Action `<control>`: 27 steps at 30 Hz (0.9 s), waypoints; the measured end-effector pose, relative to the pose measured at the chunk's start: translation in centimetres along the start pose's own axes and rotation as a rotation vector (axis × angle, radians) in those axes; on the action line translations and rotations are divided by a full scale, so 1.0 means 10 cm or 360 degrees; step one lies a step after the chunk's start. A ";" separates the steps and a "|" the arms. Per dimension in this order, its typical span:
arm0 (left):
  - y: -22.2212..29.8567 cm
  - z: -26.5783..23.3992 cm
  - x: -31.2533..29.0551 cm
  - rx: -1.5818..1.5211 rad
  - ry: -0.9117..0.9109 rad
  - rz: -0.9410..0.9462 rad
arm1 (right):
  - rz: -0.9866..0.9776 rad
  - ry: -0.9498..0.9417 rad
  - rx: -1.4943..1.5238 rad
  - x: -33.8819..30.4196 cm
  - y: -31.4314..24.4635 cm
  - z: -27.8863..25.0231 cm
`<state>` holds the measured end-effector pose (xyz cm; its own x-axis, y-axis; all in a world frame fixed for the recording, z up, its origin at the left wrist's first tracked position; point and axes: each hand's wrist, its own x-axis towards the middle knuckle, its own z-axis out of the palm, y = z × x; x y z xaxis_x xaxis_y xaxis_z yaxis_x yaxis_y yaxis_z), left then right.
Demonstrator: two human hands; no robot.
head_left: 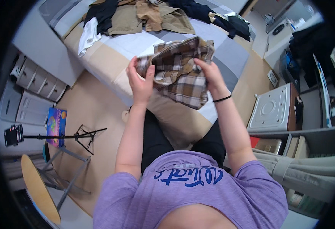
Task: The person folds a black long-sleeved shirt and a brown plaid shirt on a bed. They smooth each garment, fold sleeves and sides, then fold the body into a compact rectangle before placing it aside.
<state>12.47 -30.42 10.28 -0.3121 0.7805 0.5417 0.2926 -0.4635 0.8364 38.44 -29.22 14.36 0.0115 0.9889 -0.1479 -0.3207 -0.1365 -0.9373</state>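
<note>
A brown and white plaid garment (186, 82), perhaps a shirt or shorts, is held up in front of me above the near edge of the bed. My left hand (140, 80) grips its left side, thumb on the near face and fingers behind. On the opposite side my right hand (209, 74) pinches the cloth near the upper right edge; a black band circles that wrist. Between the hands the fabric gapes in a fold, and its lower part hangs down. Some of my fingers are hidden behind the cloth.
Across the bed (121, 57) lie khaki clothes (127, 19), a tan garment (149, 17), a white cloth (89, 36) and dark clothes (192, 9). A tripod (81, 136) and a folding stool (39, 189) stand left. A white panel (270, 108) and curtained shelves (289, 168) are right.
</note>
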 end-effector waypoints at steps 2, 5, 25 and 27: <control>-0.16 0.06 0.01 0.0044 -0.0213 -0.0184 | 0.0397 -0.0319 0.0547 -0.02 -0.25 -0.42; -0.48 0.23 -0.13 -0.0395 -0.0579 -0.0698 | 0.0621 -0.0152 0.0689 -0.05 -0.09 -1.06; -0.65 1.11 -0.16 0.0925 -0.1455 -0.0475 | 0.0562 0.0522 -0.0281 -0.26 0.87 -2.06; -0.75 1.11 -0.03 0.0253 -0.1568 -0.0733 | 0.0691 0.0430 -0.0036 -0.17 0.77 -2.10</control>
<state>20.38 -22.56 2.94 0.4165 0.8905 -0.1831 0.4685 -0.0376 0.8827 55.81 -33.18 0.74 0.1275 0.7909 -0.5985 -0.3295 -0.5354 -0.7777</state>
